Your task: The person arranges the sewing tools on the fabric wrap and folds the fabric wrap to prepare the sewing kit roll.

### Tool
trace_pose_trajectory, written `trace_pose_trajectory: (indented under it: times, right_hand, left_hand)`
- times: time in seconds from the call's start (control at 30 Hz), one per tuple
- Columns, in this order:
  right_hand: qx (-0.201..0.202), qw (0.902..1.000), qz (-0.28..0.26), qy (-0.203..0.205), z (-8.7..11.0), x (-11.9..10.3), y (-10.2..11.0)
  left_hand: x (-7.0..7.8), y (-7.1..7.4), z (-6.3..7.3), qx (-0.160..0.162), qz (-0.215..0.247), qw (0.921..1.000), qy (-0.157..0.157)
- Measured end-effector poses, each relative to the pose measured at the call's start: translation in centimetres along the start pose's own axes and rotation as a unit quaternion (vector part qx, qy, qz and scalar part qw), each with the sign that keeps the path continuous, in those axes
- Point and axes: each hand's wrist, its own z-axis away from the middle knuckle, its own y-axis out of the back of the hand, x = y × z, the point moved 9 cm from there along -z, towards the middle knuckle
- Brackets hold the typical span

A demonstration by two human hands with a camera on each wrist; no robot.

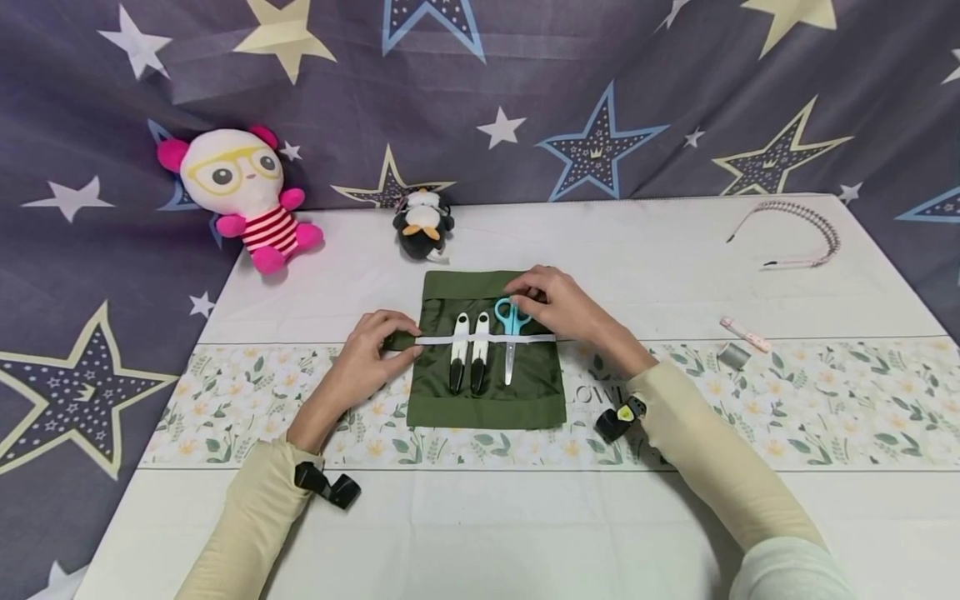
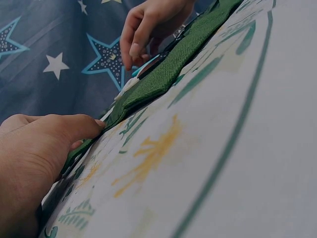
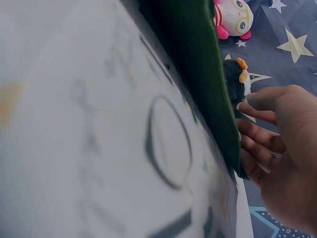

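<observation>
A dark green fabric pouch (image 1: 486,412) lies flat in the head view, with a white elastic band (image 1: 442,339) across its middle. Under the band sit two slim white tools with black ends (image 1: 458,354) (image 1: 480,354) and a pair of blue-handled scissors (image 1: 512,321), blades toward the wearer. My left hand (image 1: 367,354) pinches the pouch's left edge beside the band; the left wrist view shows the thumb on the green fabric (image 2: 153,82). My right hand (image 1: 558,304) hovers by the scissors' handles at the upper right, its fingers loosely bent and thumb apart in the right wrist view.
A pink-and-white plush toy (image 1: 243,196) and a small penguin plush (image 1: 422,225) stand at the back. Rightward lie a headband (image 1: 817,225), a grey spool (image 1: 733,357) and a small pink stick-shaped item (image 1: 745,333). A star-patterned curtain (image 1: 510,92) hangs behind the table.
</observation>
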Motion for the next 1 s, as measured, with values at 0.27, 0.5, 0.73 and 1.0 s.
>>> trace_pose_trajectory:
  times: [0.27, 0.5, 0.73, 1.0]
  right_hand:
    - [0.017, 0.9997, -0.002, -0.015, 1.1, 0.5, 1.8]
    - [0.056, 0.9979, 0.007, -0.031, 2.9, 1.3, 4.3]
    - [0.094, 0.9939, 0.034, -0.046, 5.6, 2.3, 7.1]
    - [0.133, 0.9879, 0.061, -0.051, 8.9, 2.5, 10.5]
  left_hand:
    - [-0.1, -0.1, 0.0, -0.004, 0.0, 1.0, 0.007]
    - [-0.2, -0.1, 0.0, -0.006, -0.001, 0.9999, 0.012]
    - [-0.1, -0.1, 0.0, -0.004, -0.002, 1.0, 0.008]
    - [-0.1, -0.2, 0.0, -0.006, -0.002, 0.9999, 0.008]
